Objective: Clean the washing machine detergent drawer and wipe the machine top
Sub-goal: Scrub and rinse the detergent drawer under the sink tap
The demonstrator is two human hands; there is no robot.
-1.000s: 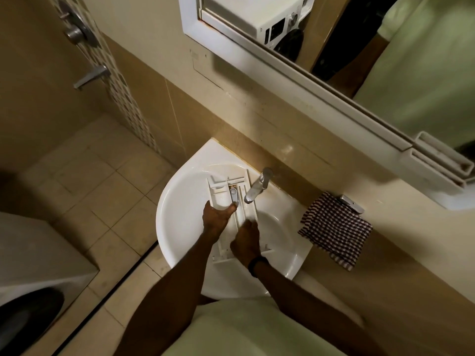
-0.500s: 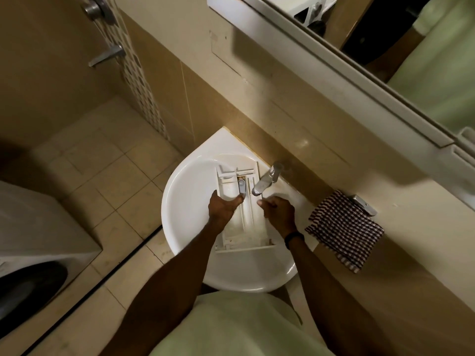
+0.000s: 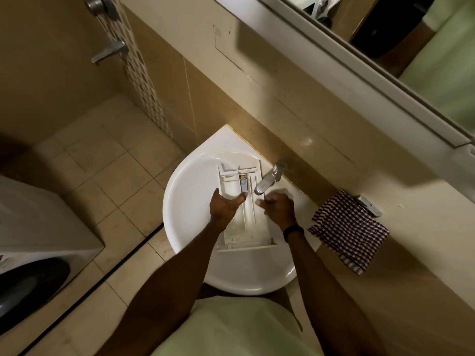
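1. Detergent drawer [image 3: 247,222], white plastic, lies lengthwise in the white sink [image 3: 185,201]. Its far end is near the wall and its near end sits across the basin's middle.
2. Left hand [image 3: 223,207] grips the drawer's left side. The thumb is laid across the top toward a grey cap [image 3: 243,186] in the middle compartment, and the rest of the fingers are curled over the outer wall, mostly hidden.
3. Right hand [image 3: 279,208] sits at the drawer's right edge, just below the spout of the chrome tap [image 3: 269,179]. Its fingers [image 3: 267,201] are curled in tight. Cannot tell whether they hold anything or touch the drawer.
4. Black wristband [image 3: 293,231] on the right wrist.
5. Checked cloth [image 3: 349,233], dark and white, hangs from a holder on the wall to the right of the sink, apart from both hands.
6. Washing machine [image 3: 38,227] stands at the lower left across the tiled floor, well apart from the sink. Its dark door is partly in view.
7. Mirror [image 3: 411,47] runs along the upper right.
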